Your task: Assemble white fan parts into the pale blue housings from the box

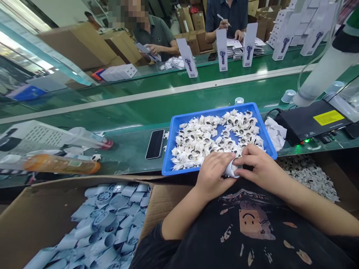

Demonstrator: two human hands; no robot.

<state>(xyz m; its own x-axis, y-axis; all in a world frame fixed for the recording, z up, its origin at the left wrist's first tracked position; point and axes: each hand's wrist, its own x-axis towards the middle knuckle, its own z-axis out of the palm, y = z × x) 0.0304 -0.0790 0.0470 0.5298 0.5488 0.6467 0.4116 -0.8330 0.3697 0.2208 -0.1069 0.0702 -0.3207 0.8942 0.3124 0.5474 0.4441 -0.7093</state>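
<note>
My left hand [214,170] and my right hand [259,166] meet at the near edge of a blue tray [171,149], both closed on one small white cylindrical part [232,168] held between them. The tray is filled with several small white fan-like pieces [202,140] with dark centres. A cardboard box [42,213] at my lower left holds several pale blue-white cylindrical housings [112,220].
A black phone [155,144] lies left of the tray on the green conveyor [134,108]. A black device [311,121] with a yellow label sits at right, above a heap of white pieces [311,173]. Two people work across the belt among white product boxes [221,50].
</note>
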